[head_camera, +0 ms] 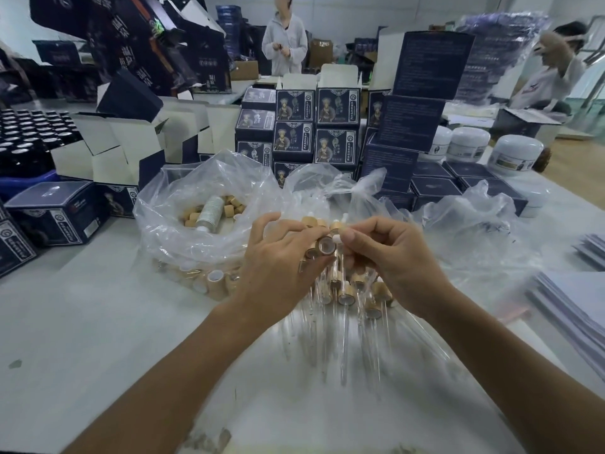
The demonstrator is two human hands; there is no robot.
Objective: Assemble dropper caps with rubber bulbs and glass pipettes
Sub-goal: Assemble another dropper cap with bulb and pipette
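Pinching a wooden cap [326, 246] between curled fingers [288, 231], the left hand [278, 267] holds it above the middle of the white surface [98, 322], its open end facing the camera. The right hand [393, 257] grips a small white bulb [336, 238] at the cap's rim, fingers curled round it. Just beneath both hands lies a heap of finished droppers [347, 299], their glass tubes pointing toward the near edge. To the left, touching the heap, a clear bag [183, 198] of loose caps stands open. Dark blue boxes [294, 126] wall off the far side; bare surface stretches near left, and stacked paper [569, 303] lines the right edge.
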